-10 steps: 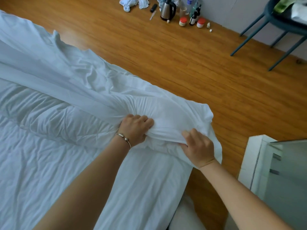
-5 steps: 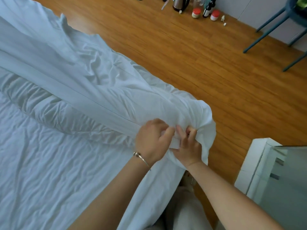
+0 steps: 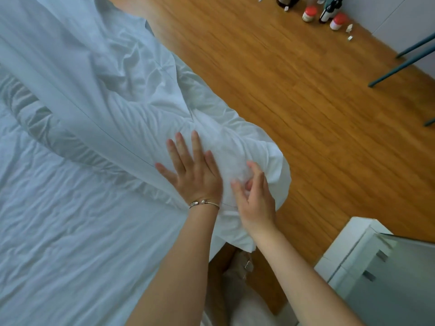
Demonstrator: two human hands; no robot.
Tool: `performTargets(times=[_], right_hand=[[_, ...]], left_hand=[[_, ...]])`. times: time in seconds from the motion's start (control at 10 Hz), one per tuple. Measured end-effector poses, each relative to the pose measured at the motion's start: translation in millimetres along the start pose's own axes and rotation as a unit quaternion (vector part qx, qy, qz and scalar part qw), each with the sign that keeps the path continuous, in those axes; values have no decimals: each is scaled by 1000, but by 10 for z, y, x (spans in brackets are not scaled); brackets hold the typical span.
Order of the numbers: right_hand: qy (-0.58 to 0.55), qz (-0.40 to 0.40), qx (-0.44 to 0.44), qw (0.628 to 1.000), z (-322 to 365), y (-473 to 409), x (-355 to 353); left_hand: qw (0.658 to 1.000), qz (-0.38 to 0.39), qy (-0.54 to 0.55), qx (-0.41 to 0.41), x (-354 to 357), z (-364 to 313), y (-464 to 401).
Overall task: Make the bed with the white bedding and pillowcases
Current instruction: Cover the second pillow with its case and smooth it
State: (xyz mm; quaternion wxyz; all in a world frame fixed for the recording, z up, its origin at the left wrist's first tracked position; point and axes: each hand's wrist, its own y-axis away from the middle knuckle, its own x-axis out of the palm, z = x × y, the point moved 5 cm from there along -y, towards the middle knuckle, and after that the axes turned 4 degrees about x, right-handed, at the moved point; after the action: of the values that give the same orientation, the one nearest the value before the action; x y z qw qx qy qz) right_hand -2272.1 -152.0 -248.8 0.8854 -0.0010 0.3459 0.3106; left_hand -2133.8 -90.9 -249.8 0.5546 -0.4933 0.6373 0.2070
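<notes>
A white duvet cover with the duvet bunched inside (image 3: 122,118) runs diagonally from the top left down to the bed's near corner. Its rounded corner end (image 3: 266,165) overhangs the mattress edge. My left hand (image 3: 193,172), with a bracelet at the wrist, lies flat with spread fingers on the cover near that corner. Just to its right, my right hand (image 3: 256,198) hovers at the corner fabric with fingers loosely bent, holding nothing that I can see. A wrinkled white fitted sheet (image 3: 70,243) covers the mattress below.
Wooden floor (image 3: 317,118) lies right of the bed. A white and grey bedside cabinet (image 3: 381,267) stands at the lower right. Bottles and jars (image 3: 324,12) sit on the floor at the top right, beside blue chair legs (image 3: 404,62).
Both hands have let go of the pinched corner fabric. The left hand has opened flat on the cover and the right has loosened. The view has shifted closer and to the left.
</notes>
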Motion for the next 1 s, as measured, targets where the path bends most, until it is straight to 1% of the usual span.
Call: performTargets(times=[0.1, 0.2, 0.3, 0.4, 0.5, 0.6, 0.7, 0.8, 0.9, 1.0], right_hand=[[163, -35, -21, 986, 130, -42, 59], [231, -163, -62, 957, 156, -110, -77], [228, -204, -82, 949, 255, -355, -217], [174, -91, 1, 980, 192, -608, -245], [-262, -106, 371, 885, -517, -716, -353], [-521, -61, 581, 622, -959, -364, -175], [-501, 46, 587, 635, -1063, -206, -21], [-471, 112, 479, 732, -875, -454, -53], [-388, 30, 400, 830, -828, -785, -260], [-400, 9, 397, 826, -929, -1033, -322]], left_hand=[[997, 25, 33, -72, 21, -44, 164], [991, 48, 47, -113, 11, -124, 325], [994, 32, 18, -106, 24, -162, 397], [994, 19, 10, -107, 42, -156, 391], [995, 5, 3, -102, 33, -152, 387], [996, -8, 3, -84, 41, -98, 426], [998, -14, 8, -67, 40, -21, 511], [997, -12, 10, -72, 35, 26, 530], [997, -16, 9, -80, 52, 28, 522], [997, -26, 8, -74, 72, 0, 521]])
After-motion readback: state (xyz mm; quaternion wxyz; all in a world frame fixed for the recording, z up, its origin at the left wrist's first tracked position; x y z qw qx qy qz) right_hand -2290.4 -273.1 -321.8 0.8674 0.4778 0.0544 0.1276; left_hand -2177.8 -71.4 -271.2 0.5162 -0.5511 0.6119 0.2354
